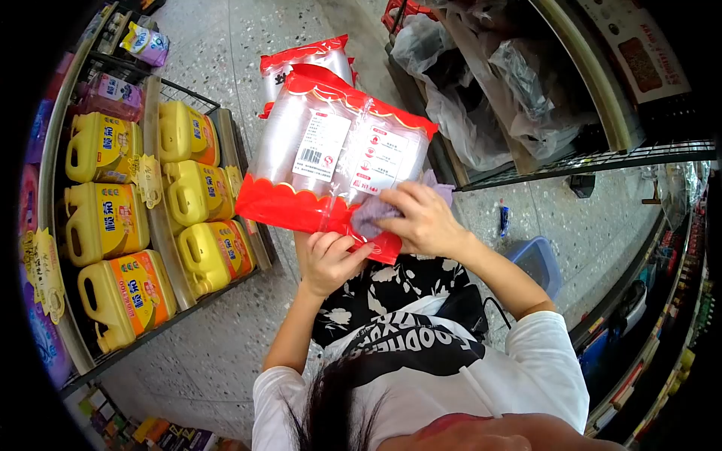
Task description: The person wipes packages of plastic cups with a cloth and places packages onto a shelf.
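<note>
Speckled floor [218,45] lies below. Left fingers [326,246] grip the pack [338,161] by its lower edge, apparently steadying it before the lap [368,304]; right fingers [407,198] grasp a cloth [366,218] against its labelled face.

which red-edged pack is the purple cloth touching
The front pack, barcode label showing: the right hand holds the purple cloth against it. The pack behind, partly covered, is apart from the cloth.

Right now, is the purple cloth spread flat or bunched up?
Bunched up: the purple cloth shows creased folds under the right hand, against the red-edged pack, rather than lying flat.
</note>
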The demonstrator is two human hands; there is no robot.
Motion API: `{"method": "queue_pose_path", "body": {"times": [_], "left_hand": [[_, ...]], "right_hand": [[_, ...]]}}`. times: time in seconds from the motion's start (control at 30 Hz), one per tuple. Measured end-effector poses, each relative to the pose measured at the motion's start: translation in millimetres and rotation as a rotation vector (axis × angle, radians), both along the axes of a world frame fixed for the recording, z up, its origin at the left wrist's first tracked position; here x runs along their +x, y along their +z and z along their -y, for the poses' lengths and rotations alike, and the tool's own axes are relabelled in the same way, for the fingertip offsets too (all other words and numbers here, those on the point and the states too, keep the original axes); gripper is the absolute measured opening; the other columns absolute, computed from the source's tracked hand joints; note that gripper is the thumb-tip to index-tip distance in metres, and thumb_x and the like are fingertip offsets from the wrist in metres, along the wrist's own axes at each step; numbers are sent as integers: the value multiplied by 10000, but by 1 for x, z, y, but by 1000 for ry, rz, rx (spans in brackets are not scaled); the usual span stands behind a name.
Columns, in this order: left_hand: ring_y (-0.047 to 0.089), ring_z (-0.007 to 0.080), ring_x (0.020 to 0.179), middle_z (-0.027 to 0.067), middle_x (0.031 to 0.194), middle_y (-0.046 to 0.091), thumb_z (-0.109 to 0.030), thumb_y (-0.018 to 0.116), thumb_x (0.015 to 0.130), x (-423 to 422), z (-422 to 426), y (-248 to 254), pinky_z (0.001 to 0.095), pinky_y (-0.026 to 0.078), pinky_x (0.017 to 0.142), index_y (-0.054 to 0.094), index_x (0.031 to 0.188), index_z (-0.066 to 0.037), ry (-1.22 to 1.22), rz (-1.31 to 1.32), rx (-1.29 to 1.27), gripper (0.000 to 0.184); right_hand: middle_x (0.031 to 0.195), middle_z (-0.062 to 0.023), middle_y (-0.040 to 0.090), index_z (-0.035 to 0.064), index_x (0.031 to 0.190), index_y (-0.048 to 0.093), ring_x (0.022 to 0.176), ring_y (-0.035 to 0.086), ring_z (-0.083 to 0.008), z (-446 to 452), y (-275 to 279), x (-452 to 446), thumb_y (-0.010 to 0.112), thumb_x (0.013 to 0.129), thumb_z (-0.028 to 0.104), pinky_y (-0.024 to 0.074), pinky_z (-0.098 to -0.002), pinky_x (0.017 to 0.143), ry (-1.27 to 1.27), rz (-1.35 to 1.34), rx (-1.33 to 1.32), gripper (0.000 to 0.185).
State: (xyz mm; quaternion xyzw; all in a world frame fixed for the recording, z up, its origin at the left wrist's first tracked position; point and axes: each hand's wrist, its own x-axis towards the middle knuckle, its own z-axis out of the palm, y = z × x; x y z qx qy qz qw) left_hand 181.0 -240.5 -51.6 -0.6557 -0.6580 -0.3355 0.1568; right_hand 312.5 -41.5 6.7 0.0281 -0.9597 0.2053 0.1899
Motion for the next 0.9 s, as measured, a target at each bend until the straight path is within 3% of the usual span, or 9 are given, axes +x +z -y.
{"method": "queue_pose_path", "body": {"times": [0.17, 0.43, 0.57, 0.6, 0.7, 0.73, 0.83, 0.87, 0.9], "left_hand": [[472, 166, 828, -47, 805, 474, -182, 771, 613, 4, 4, 1, 348, 381, 761, 758, 929, -243, 61, 62, -5, 323], [463, 170, 786, -37, 759, 440, -181, 775, 593, -6, 14, 4, 331, 346, 711, 775, 860, -246, 206, 48, 21, 274], [484, 202, 767, 2, 776, 445, -69, 764, 615, -10, 11, 7, 354, 371, 692, 776, 821, -198, 221, 328, 2, 243], [530, 186, 756, 26, 824, 482, 18, 733, 705, -6, 18, -1, 317, 439, 669, 720, 987, -102, 178, 499, -1, 307], [559, 143, 740, 36, 870, 503, 38, 689, 801, 25, 11, -10, 251, 483, 654, 565, 1182, -18, 411, 1283, 254, 405], [626, 142, 823, 74, 947, 572, -80, 627, 919, 25, 18, -13, 239, 532, 728, 426, 1266, 21, 412, 1348, 133, 414], [665, 209, 937, 140, 1066, 625, -179, 585, 963, 21, 22, -3, 302, 561, 802, 473, 1237, 18, 337, 1967, 17, 355], [673, 262, 996, 187, 1148, 635, -245, 528, 998, 18, 27, -12, 374, 569, 858, 498, 1229, 18, 203, 2102, 53, 352], [675, 275, 995, 188, 1150, 638, -235, 512, 1000, 19, 26, -10, 385, 571, 855, 513, 1220, 13, 111, 2214, 55, 332]], "right_hand": [[1122, -117, 576, 135, 1012, 735, 1022, 536, -330, -23, -2, -17, 675, 628, 29, 483, -407, 837, -209, -98, -5, 402], [1174, -148, 561, 121, 1086, 707, 1091, 502, -349, -59, -9, -33, 613, 729, 9, 454, -416, 899, -512, -113, 5, 386], [1177, -160, 553, 117, 1085, 705, 1081, 493, -363, -48, -14, -39, 618, 737, 39, 451, -434, 907, -584, -144, 27, 367], [1185, -168, 545, 115, 1106, 695, 1085, 486, -372, -44, -14, -38, 625, 734, 39, 441, -445, 916, -593, -143, 30, 386], [1186, -170, 543, 111, 1106, 693, 1088, 481, -373, -35, -10, -35, 627, 734, 39, 435, -449, 917, -590, -153, -9, 385], [1177, -171, 545, 107, 1098, 695, 1078, 483, -373, -31, -8, -34, 626, 734, 40, 437, -448, 910, -571, -153, -2, 376], [1169, -167, 546, 107, 1086, 699, 1064, 485, -371, -12, -5, -30, 631, 726, 40, 440, -438, 904, -491, -135, -19, 372], [1164, -162, 547, 116, 1073, 707, 1046, 488, -365, -6, -4, -27, 641, 708, 47, 444, -428, 897, -463, -110, 13, 377], [1164, -159, 547, 108, 1062, 709, 1045, 492, -360, 3, -3, -26, 647, 691, 56, 450, -423, 888, -437, -106, 24, 379]]}}
